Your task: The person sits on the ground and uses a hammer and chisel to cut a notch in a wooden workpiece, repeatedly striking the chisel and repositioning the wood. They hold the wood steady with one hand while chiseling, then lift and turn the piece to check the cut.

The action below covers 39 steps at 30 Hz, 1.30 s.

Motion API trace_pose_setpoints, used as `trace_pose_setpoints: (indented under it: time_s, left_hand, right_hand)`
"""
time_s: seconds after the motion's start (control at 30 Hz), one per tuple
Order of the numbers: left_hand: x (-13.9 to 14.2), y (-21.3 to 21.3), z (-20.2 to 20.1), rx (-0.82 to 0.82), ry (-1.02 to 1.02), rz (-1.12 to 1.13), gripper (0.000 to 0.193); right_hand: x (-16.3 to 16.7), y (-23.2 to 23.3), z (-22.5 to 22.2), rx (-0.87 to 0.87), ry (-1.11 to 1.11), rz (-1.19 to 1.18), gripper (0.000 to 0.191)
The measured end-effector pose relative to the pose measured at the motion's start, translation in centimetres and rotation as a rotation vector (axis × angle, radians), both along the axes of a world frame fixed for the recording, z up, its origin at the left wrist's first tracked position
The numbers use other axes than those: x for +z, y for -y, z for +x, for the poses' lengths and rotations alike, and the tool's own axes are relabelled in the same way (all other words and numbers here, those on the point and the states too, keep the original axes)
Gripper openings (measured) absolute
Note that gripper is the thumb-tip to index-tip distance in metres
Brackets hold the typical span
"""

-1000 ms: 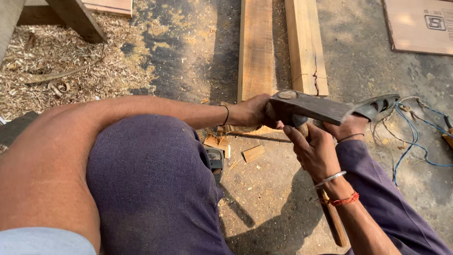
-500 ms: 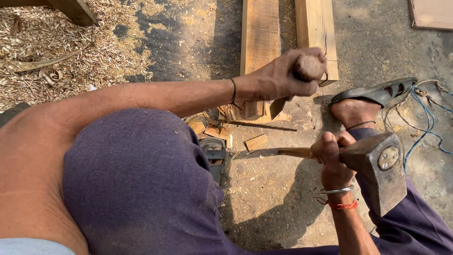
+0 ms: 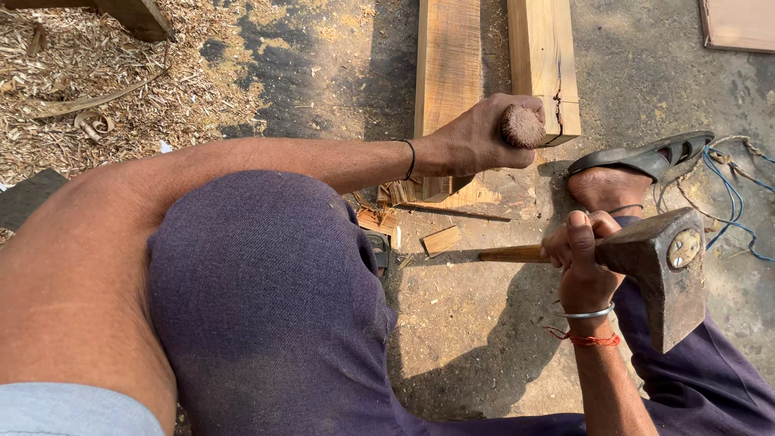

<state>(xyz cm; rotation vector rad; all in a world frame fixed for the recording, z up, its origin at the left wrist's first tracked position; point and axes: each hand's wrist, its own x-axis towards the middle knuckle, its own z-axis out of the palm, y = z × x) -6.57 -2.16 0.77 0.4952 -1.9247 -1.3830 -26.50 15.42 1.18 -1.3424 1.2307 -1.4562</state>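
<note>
My left hand (image 3: 472, 141) is wrapped around a chisel whose worn, rounded wooden handle top (image 3: 521, 126) sticks out of my fist. The chisel stands on the near end of a wooden beam (image 3: 446, 56), and its blade is hidden under my hand. My right hand (image 3: 577, 262) grips the wooden handle (image 3: 508, 254) of a heavy dark iron hammer (image 3: 666, 270). The hammer head is held up close to the camera, to the right of and below the chisel. My knee in dark blue cloth (image 3: 266, 299) fills the lower left.
A second wooden beam (image 3: 542, 56) lies next to the first. Wood chips (image 3: 440, 240) lie on the concrete floor below the beam ends. My foot in a black sandal (image 3: 638, 157) rests at the right, beside blue wire (image 3: 726, 190). Wood shavings (image 3: 81, 81) cover the upper left.
The hammer head was at the chisel top one second ago; it has swung back to the right and toward the camera. My left hand keeps the chisel on the beam.
</note>
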Motion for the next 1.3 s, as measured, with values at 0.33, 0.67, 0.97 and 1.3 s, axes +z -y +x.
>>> trace_pose_setpoints:
  time_s: [0.33, 0.67, 0.97, 1.3]
  left_hand:
    - [0.0, -0.4, 0.0, 0.003, 0.004, -0.019, 0.024]
    - [-0.3, 1.7, -0.3, 0.005, 0.045, 0.094, 0.021]
    - [-0.3, 0.4, -0.3, -0.026, -0.015, 0.016, 0.020]
    - [0.2, -0.7, -0.1, -0.061, -0.102, 0.085, 0.016]
  right_hand:
    - [0.1, 0.3, 0.4, -0.009, -0.003, 0.022, 0.034]
    - [0.0, 0.1, 0.3, -0.026, -0.027, 0.021, 0.033]
    - [-0.4, -0.3, 0.0, -0.009, -0.088, 0.081, 0.028]
    - [3.6, 1.0, 1.2, -0.048, -0.242, 0.225, 0.033]
